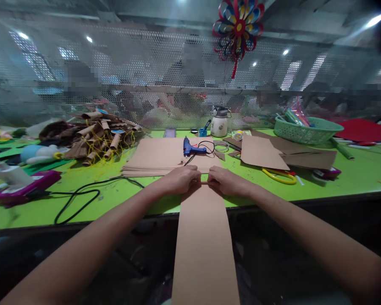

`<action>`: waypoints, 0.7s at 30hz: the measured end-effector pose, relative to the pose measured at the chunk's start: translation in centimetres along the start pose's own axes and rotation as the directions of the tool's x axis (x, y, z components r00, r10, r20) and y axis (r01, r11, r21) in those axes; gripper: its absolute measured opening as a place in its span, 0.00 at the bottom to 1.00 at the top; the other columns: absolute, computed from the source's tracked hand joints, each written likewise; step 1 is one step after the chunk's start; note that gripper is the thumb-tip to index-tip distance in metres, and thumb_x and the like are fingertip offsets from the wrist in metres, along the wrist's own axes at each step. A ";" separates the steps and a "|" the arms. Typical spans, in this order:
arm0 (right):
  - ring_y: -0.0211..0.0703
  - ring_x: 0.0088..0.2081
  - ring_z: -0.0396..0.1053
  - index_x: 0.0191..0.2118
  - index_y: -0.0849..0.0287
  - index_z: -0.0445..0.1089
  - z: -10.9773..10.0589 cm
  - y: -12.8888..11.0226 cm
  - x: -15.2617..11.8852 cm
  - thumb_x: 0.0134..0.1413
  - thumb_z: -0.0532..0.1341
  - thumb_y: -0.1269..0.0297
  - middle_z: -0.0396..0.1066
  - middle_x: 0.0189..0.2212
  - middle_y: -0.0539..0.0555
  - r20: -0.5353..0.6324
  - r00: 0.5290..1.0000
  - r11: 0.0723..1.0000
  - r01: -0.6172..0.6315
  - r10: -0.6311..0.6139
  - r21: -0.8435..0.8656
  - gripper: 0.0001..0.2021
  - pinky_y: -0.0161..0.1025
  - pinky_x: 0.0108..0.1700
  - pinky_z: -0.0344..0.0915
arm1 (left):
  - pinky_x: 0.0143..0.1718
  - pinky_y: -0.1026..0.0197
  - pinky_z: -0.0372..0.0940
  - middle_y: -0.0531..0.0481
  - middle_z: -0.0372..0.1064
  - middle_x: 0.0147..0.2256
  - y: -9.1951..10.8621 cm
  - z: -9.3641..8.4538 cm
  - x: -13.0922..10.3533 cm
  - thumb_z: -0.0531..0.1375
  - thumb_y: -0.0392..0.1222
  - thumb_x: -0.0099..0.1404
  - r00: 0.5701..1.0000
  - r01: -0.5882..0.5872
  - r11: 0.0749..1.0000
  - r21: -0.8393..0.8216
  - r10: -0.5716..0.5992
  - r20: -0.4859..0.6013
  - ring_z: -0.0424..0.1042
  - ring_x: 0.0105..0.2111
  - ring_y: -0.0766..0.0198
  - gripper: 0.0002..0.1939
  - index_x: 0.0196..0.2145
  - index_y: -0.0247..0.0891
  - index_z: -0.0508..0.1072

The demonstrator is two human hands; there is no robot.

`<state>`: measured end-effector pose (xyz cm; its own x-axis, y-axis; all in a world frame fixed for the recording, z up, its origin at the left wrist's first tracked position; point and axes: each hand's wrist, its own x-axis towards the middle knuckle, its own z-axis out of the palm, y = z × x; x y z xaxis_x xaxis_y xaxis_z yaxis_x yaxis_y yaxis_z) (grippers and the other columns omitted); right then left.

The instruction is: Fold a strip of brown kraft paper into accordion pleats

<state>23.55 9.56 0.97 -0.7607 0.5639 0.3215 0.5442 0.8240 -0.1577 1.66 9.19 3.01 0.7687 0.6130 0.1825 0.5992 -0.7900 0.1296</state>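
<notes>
A long strip of brown kraft paper [206,245] hangs over the table's front edge toward me. Its far end is rolled into a thin tube between my hands. My left hand [186,180] grips the left side of that rolled end, fingers curled. On the right side my right hand [225,180] pinches the same roll, its fingers bent. Just beyond both hands lies a stack of brown paper sheets [155,154]. A blue glue gun [192,148] rests on top of the stack, its black cord trailing beside it.
The green table [305,186] carries a pile of rolled paper tubes with yellow string [104,135] at left and a purple power strip [31,186]. Loose brown sheets [263,152], yellow-handled scissors [279,176], a green basket [307,130] and a white jug [220,123] stand rightward and behind.
</notes>
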 end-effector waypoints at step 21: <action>0.49 0.38 0.63 0.36 0.67 0.68 -1.1 -1.7 -0.6 0.62 0.54 0.70 0.66 0.33 0.60 0.213 0.965 0.879 0.232 -0.154 -0.416 0.07 0.42 0.37 0.60 | 0.37 0.56 0.60 0.42 0.65 0.33 2.5 0.4 -1.5 0.51 0.36 0.67 0.984 -0.146 0.898 0.415 0.173 -0.028 0.63 0.36 0.56 0.10 0.32 0.32 0.70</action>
<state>23.47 7.75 2.08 -0.8930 0.4291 0.1356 0.4492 0.8323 0.3249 2.06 6.28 2.66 0.8544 0.4663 0.2292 0.5184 -0.7951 -0.3149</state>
